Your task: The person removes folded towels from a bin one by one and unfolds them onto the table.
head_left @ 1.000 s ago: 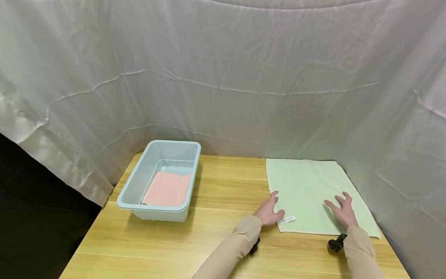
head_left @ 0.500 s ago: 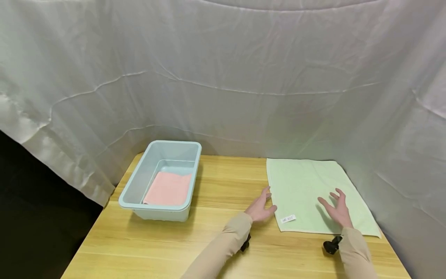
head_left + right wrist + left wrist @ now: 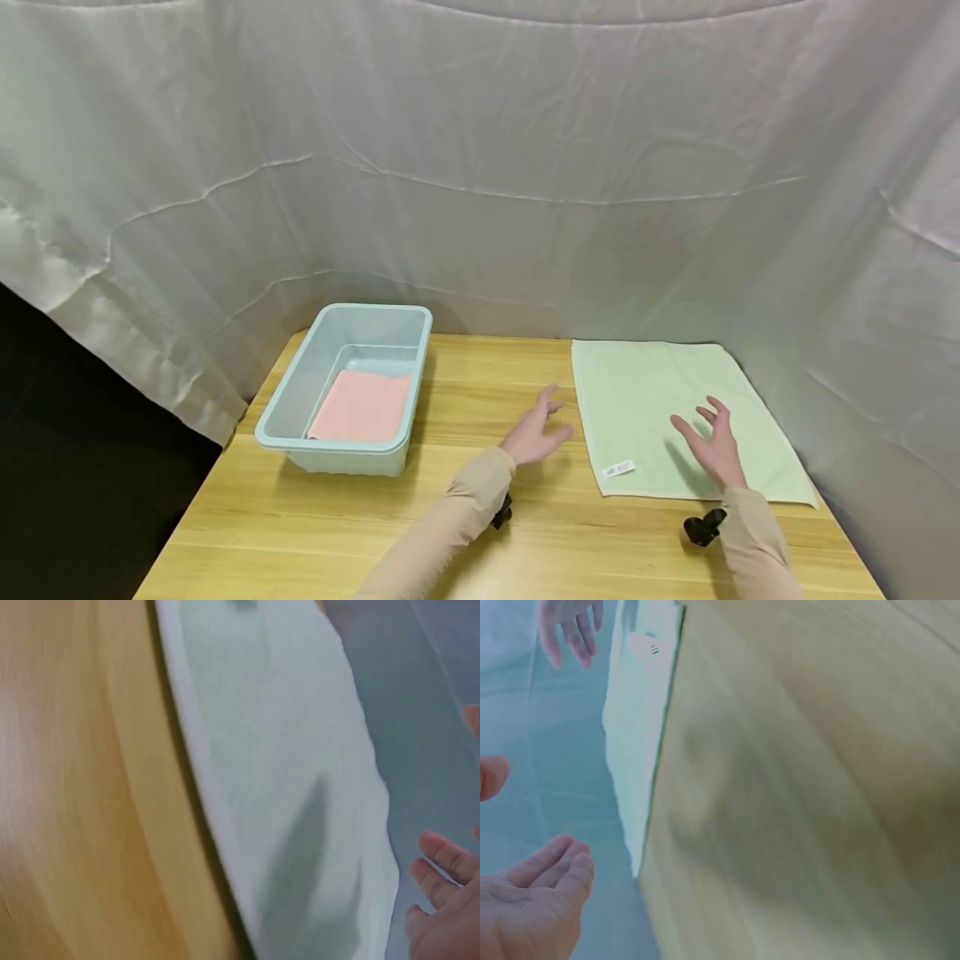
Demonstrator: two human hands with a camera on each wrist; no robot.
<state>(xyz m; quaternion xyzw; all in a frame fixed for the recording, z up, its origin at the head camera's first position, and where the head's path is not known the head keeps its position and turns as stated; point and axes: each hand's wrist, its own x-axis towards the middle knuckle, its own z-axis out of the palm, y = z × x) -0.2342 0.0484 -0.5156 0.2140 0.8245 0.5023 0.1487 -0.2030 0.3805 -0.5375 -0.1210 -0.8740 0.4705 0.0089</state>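
Note:
A pale green towel (image 3: 660,408) lies spread flat at the right of the table, a white label (image 3: 618,469) at its near left corner. Just left of the towel's edge, my left hand (image 3: 534,433) hovers over bare wood, fingers spread and holding nothing. Above the towel's near half is my right hand (image 3: 712,446), also loosely spread, with its shadow falling on the cloth. The right wrist view shows the fingers (image 3: 442,877) apart from the towel (image 3: 277,780). In the left wrist view the left hand (image 3: 540,900) is likewise free of the cloth.
A light blue plastic bin (image 3: 337,444) stands at the left of the wooden table (image 3: 480,533), with a folded pink cloth (image 3: 363,406) inside. Grey curtains (image 3: 480,167) hang behind and along the sides. A small black camera (image 3: 703,527) sits at the right wrist.
My left hand has moved left, off the towel's edge onto the space beside it. The right hand has shifted slightly left and away over the towel. Towel and bin look unmoved.

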